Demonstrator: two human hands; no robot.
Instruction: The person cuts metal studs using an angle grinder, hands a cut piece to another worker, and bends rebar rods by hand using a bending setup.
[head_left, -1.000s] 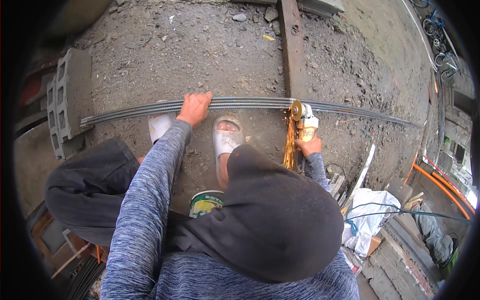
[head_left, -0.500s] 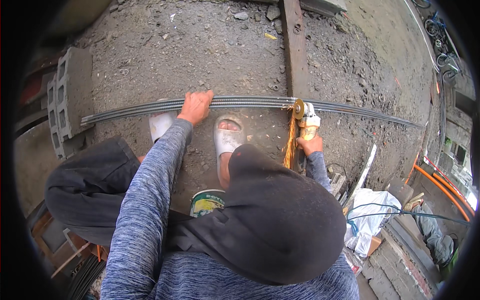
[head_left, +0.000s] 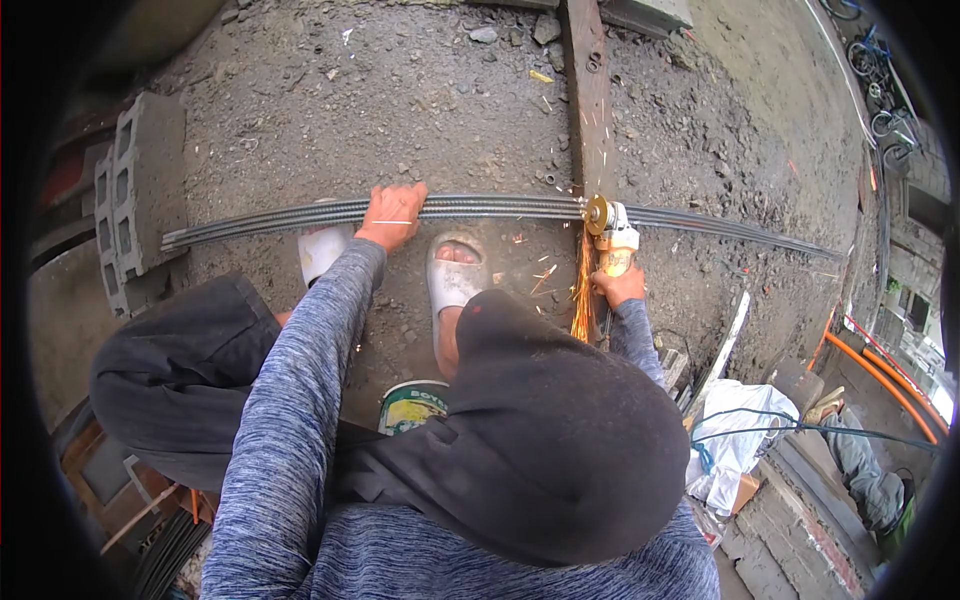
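A bundle of ribbed steel rebar runs crosswise in front of me. My left hand is wrapped round the bundle left of the middle. Farther right, my right hand grips the body of an angle grinder. The grinder's round cutting disc touches the bars where they cross a wooden plank. Orange sparks stream from the disc back toward me, and some fly off to the sides. How deep the disc sits in the bars cannot be made out.
A hollow concrete block stands by the bars' left end. My sandalled foot is close behind the bundle. A paint bucket stands between my legs. At lower right lie a white plastic bag and a green cord; orange pipes are beyond.
The sparks have spread, with more flying outward and upward around the plank. The grinder has shifted very slightly, its disc still at the bars. My left hand keeps its place.
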